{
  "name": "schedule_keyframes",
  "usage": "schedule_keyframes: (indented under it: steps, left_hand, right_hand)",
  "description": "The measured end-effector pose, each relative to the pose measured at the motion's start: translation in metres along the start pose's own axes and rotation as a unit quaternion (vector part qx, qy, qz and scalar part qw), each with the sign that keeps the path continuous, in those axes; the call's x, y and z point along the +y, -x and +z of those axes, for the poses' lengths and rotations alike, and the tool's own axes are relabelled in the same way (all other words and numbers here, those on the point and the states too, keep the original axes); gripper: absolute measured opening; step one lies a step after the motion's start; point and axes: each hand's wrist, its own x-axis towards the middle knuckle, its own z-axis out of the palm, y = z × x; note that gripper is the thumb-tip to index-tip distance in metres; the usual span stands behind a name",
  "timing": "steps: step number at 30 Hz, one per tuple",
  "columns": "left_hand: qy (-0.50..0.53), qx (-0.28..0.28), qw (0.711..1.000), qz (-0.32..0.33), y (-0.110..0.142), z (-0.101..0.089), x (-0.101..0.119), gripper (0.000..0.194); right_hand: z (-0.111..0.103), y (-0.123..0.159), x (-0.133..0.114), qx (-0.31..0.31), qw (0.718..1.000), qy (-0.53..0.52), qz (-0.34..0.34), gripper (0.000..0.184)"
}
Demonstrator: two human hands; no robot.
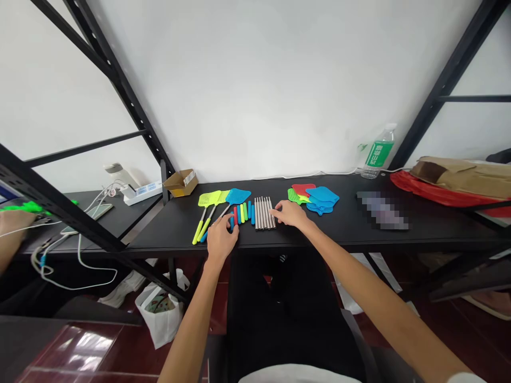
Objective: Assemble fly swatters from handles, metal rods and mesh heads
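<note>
On the black table, several metal rods [262, 214] lie side by side in a row. My right hand [291, 214] is at the row's right end, thumb and fingertips closed on the outermost rod. To the left is a row of short coloured plastic handles [241, 213] in red, yellow, green and blue. My left hand [222, 234] has its fingers closed around a blue handle [232, 222] at that row's left end, beside the red one. Whole fly swatters, including a yellow one [202, 218], lie left of this hand. Loose swatter heads [322, 198] are piled beyond my right hand.
A small cardboard box [181, 183] and a white power strip [143, 192] stand at the left. At the right are a plastic bottle [378, 151], a blurred item [382, 211] and brown packaging [459, 178]. Black shelf posts [136, 111] flank the table. Another person's hand [16, 223] shows far left.
</note>
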Motion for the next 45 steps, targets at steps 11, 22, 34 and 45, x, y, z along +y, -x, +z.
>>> schedule_keyframes:
  steps: [11, 22, 34, 45]
  left_hand:
    - [-0.028, 0.007, 0.999, -0.042, 0.002, 0.001, 0.005, 0.041]
    - [-0.031, 0.030, 0.998, -0.053, 0.003, -0.001, 0.009, 0.037]
    - [-0.023, 0.043, 0.998, -0.043, 0.002, 0.001, 0.007, 0.039]
    - [0.021, 0.059, 0.997, -0.048, -0.001, 0.003, 0.005, 0.044]
  right_hand:
    - [0.003, -0.026, -0.011, -0.072, 0.995, 0.054, 0.033, 0.025]
    - [-0.003, -0.031, -0.018, -0.106, 0.993, 0.022, 0.036, 0.022]
    - [0.010, -0.052, 0.012, -0.112, 0.986, -0.113, 0.047, 0.034]
    - [0.009, -0.049, 0.017, -0.115, 0.967, -0.219, 0.051, 0.035]
